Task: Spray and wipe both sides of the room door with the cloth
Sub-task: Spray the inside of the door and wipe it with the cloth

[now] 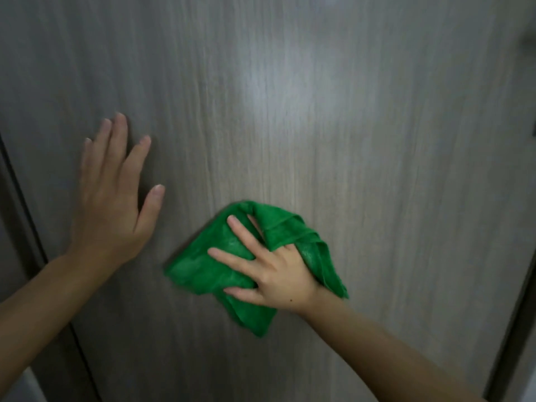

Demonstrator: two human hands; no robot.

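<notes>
door edge, left: dark vertical seam [26, 210] runs down the frame's left side, slanting toward the bottom; narrow strip of surface beyond it.
left hand [111, 195]: flat on the door [290, 97], fingers straight and spread, pointing up, palm on the panel; holds nothing. Just right of the left seam.
door: fills most of the view; grey-brown wood-grain finish, vertical streaks, smooth, soft glare patch upper centre. Bare panel above and to the right of both hands.
cloth [208, 265]: green, fuzzy microfibre, bunched and folded, irregular shape; lies on the door at lower centre, well apart from the left hand.
right hand [272, 271]: pressed on top of the cloth, fingers spread and pointing up-left; a fold of cloth drapes over the knuckle side.
door edge, right: dark vertical strip [519, 309] at lower right; small dark shape at upper right edge, too cropped to identify.
</notes>
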